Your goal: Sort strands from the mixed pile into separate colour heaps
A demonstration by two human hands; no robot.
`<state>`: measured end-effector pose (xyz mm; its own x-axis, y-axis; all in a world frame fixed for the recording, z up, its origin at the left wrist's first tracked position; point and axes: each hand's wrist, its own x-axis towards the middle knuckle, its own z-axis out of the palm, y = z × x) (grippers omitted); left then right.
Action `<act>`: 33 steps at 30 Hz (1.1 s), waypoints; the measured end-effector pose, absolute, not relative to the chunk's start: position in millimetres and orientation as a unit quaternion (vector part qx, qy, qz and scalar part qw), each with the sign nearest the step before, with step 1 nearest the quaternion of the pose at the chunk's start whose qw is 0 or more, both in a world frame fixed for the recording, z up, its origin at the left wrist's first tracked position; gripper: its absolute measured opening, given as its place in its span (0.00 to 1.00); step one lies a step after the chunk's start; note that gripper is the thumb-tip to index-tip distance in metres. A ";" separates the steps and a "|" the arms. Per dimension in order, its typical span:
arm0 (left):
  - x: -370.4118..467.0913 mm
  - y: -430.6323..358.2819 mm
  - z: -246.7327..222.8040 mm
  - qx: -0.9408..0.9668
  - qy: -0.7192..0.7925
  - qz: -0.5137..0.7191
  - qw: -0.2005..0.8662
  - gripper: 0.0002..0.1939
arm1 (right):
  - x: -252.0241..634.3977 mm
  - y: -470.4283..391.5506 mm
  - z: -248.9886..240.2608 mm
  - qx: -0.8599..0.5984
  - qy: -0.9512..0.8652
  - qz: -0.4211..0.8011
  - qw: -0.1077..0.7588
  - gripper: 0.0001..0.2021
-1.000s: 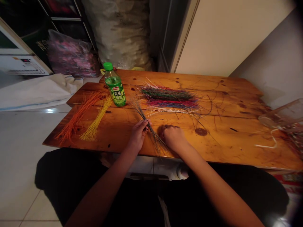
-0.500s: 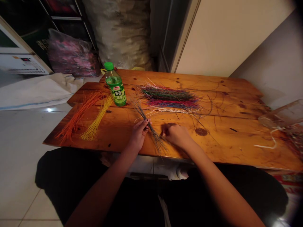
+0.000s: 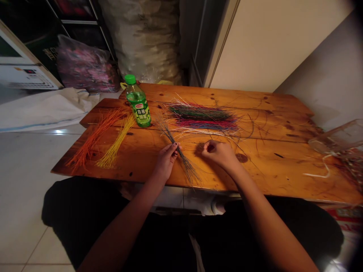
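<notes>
My left hand (image 3: pixel 168 156) pinches a bundle of thin grey strands (image 3: pixel 185 165) near its middle, just above the front of the wooden table. The strands fan out at both ends. To the right, my right hand (image 3: pixel 218 152) is apart from the bundle, its thumb and fingertips curled together in a ring. Whether a fine strand sits in that pinch is too small to make out. Beyond the hands lies a pile of dark green strands (image 3: pixel 201 112), with pink-red strands (image 3: pixel 198 124) and white strands (image 3: pixel 204 131) along its near side.
Orange strands (image 3: pixel 95 138) and yellow strands (image 3: pixel 116 145) lie on the left of the wooden table (image 3: pixel 269 162). A green-capped drink bottle (image 3: pixel 138 104) stands behind them. At the right edge are a clear container (image 3: pixel 337 138) and a curved white strip (image 3: pixel 326 170).
My right hand has moved right, away from the grey bundle, and its fingers now form a ring. My left hand stays in place with its grip on the bundle.
</notes>
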<state>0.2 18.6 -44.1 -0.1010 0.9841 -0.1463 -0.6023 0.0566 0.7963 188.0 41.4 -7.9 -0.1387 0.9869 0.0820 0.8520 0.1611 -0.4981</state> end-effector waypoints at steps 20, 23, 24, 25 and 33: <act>-0.2 18.3 -43.1 0.249 0.390 0.638 0.615 0.05 | 239.5 54.6 8.9 -0.589 -0.628 0.429 0.272 0.07; 1.7 16.8 -41.5 0.252 0.387 0.638 0.617 0.05 | 234.1 52.2 8.2 -0.546 -0.603 0.482 0.326 0.07; 2.7 16.2 -41.1 0.259 0.390 0.635 0.614 0.06 | 227.7 50.0 8.0 -0.530 -0.602 0.496 0.331 0.08; 3.7 15.5 -40.9 0.270 0.396 0.631 0.610 0.06 | 219.3 47.1 8.0 -0.516 -0.605 0.509 0.329 0.09; 6.3 13.4 -41.2 0.312 0.420 0.619 0.586 0.06 | 147.0 27.6 1.5 -0.456 -0.589 0.566 0.354 0.07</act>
